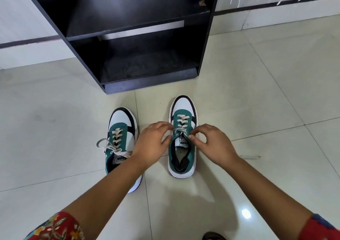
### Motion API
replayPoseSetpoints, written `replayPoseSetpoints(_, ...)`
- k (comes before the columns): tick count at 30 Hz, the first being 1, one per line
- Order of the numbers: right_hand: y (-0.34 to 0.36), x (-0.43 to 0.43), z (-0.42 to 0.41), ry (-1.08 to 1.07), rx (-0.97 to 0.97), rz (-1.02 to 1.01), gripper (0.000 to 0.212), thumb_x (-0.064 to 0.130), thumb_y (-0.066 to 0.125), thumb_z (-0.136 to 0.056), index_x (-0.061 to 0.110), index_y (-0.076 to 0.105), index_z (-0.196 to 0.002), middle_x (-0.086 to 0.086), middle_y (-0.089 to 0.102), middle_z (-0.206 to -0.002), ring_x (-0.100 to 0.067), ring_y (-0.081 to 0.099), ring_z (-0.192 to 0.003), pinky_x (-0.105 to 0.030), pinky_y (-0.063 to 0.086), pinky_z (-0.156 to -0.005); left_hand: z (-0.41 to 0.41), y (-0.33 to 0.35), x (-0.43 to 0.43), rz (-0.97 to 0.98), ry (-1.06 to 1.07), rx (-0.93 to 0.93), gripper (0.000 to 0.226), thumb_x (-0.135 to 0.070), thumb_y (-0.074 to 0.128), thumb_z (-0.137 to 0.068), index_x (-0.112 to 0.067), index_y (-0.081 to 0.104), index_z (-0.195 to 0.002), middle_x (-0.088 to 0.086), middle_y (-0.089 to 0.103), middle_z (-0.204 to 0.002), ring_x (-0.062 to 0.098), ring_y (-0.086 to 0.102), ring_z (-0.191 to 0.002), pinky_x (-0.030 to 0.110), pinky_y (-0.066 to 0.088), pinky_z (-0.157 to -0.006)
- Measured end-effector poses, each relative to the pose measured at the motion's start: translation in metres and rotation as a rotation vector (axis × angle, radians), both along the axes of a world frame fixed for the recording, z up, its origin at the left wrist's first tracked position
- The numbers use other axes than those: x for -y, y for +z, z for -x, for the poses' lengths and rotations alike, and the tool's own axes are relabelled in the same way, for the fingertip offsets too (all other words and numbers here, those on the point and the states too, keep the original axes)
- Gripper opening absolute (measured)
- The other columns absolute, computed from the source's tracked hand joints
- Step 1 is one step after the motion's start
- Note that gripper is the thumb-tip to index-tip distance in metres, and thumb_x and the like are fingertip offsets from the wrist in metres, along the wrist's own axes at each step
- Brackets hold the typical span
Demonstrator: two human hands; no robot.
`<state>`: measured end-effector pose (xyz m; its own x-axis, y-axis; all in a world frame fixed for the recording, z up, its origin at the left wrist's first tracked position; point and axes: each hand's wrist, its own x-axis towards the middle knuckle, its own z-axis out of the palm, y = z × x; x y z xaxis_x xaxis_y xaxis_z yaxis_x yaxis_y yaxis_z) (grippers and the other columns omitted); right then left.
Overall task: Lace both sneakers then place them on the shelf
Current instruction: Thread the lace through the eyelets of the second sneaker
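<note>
— Head view, starting nearest us: two bare forearms coming out of red flowered sleeves (pixel 55 227), reaching down over the tile floor (pixel 257 92).

— And the hands?

— Both at the top eyelets of the right sneaker (pixel 182 138). Left hand (pixel 152 144) pinches the lace (pixel 181 124) on its side with the fingertips; right hand (pixel 211 144) does the same opposite, thumb and forefinger closed near the tongue. Close together, each nipped on lace, not touching one another as far as I can tell.

— So that shoe's nearly laced?

— Crosses run up to the top, I'd judge it's the tightening or the knot now. Best to draw both ends evenly, keep the tongue flat underneath, and press the shoe down so it doesn't skid on the glossy tile.

— The other one?

— Left sneaker (pixel 120 144), just beside, partly under the left forearm. Laced too, but its ends lie loose, one looped out to the side. Needs tying, I'd say.

— Beyond?

— Black shelf (pixel 138 28), near the toes, boards bare where I can see them.
</note>
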<state>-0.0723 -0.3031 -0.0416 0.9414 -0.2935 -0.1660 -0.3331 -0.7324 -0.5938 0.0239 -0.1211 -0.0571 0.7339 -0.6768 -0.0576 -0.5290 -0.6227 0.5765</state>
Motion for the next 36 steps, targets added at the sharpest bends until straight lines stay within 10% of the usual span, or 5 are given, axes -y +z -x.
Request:
replayPoseSetpoints(13, 0.004, -0.014, -0.006, -0.115, 0.089, -0.126, 0.008, 0.020, 0.063, -0.078, 0.013, 0.058, -0.077, 0.000, 0.067, -0.074, -0.018, 0.062, -0.067, -0.031, 0.049, -0.064, 0.007, 0.007, 0.014, -0.043, 0.062, 0.138, 0.010, -0.024, 0.052, -0.089, -0.021, 0.060, -0.094, -0.008, 0.065, -0.107, 0.017, 0.058, -0.099, 0.029, 0.040, -0.079)
replayPoseSetpoints(23, 0.002, -0.017, -0.008, -0.062, 0.148, -0.011, 0.027, 0.028, 0.062, -0.083, 0.020, 0.063, -0.108, -0.002, 0.073, -0.100, -0.018, 0.067, -0.093, -0.029, 0.050, -0.076, 0.004, 0.007, 0.010, -0.024, 0.033, 0.210, 0.009, -0.022, 0.054, -0.090, -0.016, 0.061, -0.091, -0.002, 0.069, -0.096, 0.021, 0.063, -0.087, 0.032, 0.043, -0.078)
replayPoseSetpoints(36, -0.018, -0.004, -0.001, -0.216, -0.051, -0.295, 0.014, 0.028, 0.058, -0.088, 0.019, 0.056, -0.078, -0.002, 0.070, -0.083, -0.016, 0.064, -0.080, -0.029, 0.045, -0.067, -0.001, -0.012, -0.018, -0.184, -0.033, 0.470, 0.013, -0.015, 0.064, -0.077, -0.024, 0.071, -0.083, -0.003, 0.063, -0.070, 0.023, 0.059, -0.064, 0.030, 0.044, -0.066)
